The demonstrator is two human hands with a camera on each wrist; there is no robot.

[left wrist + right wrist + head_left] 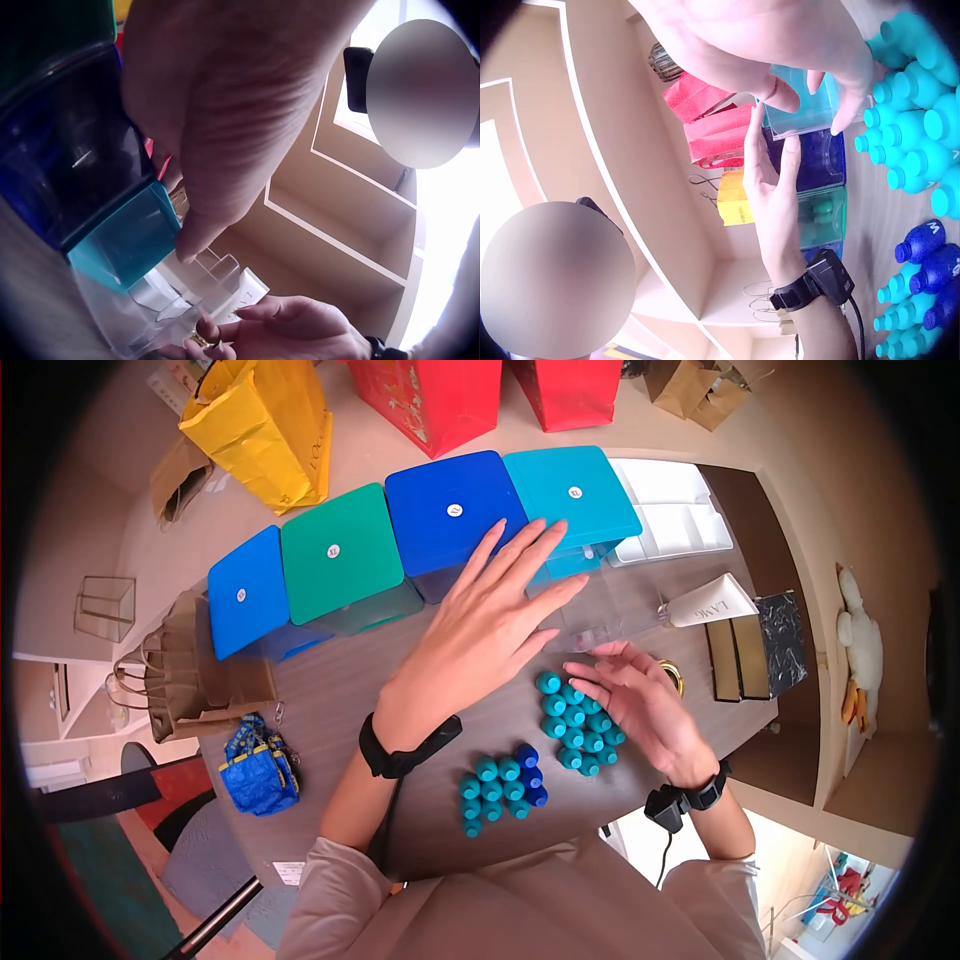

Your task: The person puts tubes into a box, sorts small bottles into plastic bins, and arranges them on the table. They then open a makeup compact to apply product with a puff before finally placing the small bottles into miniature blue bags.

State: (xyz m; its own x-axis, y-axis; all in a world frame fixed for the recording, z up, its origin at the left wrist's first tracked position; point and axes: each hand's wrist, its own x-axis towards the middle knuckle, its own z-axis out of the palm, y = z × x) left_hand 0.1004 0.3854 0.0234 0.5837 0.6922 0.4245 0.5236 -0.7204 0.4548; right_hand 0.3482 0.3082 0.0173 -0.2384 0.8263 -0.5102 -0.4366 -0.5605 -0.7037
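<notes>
My left hand (485, 610) reaches over the teal-lidded box (605, 470), its fingers straight and spread, fingertips at the lid's near edge. A clear plastic drawer (112, 319) juts out from that box toward me. The fingers and thumb of my right hand (645, 705) bend round the drawer's front edge, as the right wrist view shows. Below the right hand stands a cluster of teal bottles (572, 738). Left of them is a second group of teal bottles (490, 792), with 3 dark blue bottles (531, 778) along its right side.
To the left of the teal-lidded box stand a dark blue-lidded box (455, 485), a green-lidded box (340, 565) and a blue-lidded box (245, 595). A white tray (690, 545), white tube (712, 602) and black marbled box (782, 645) are at right. A small blue bag (260, 775) lies left.
</notes>
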